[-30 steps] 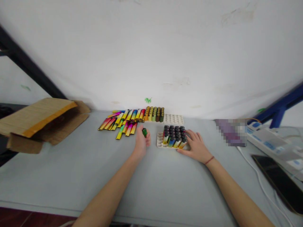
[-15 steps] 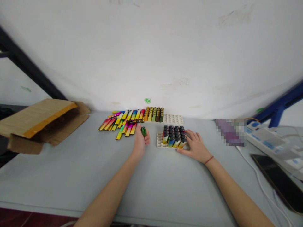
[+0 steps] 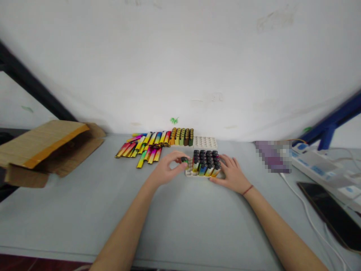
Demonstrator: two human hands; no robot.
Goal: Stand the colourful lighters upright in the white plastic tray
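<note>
My left hand (image 3: pixel 166 169) pinches a green lighter (image 3: pixel 184 160) at the left edge of a white tray (image 3: pixel 189 173) that holds several upright lighters (image 3: pixel 206 163) with black caps. On the tray's right side rests my right hand (image 3: pixel 232 174), its fingers spread against the tray. Behind my left hand lies a pile of loose coloured lighters (image 3: pixel 143 146) on the grey table (image 3: pixel 180 214).
A second white tray (image 3: pixel 205 142) stands by the wall, partly filled with upright lighters (image 3: pixel 183 136). An open cardboard box (image 3: pixel 47 145) lies at the left. A power strip (image 3: pixel 324 167), a cable and a dark phone (image 3: pixel 329 210) are at the right.
My left hand carried the green lighter rightwards from near the loose pile to the left edge of the front tray. My right hand stayed on the tray.
</note>
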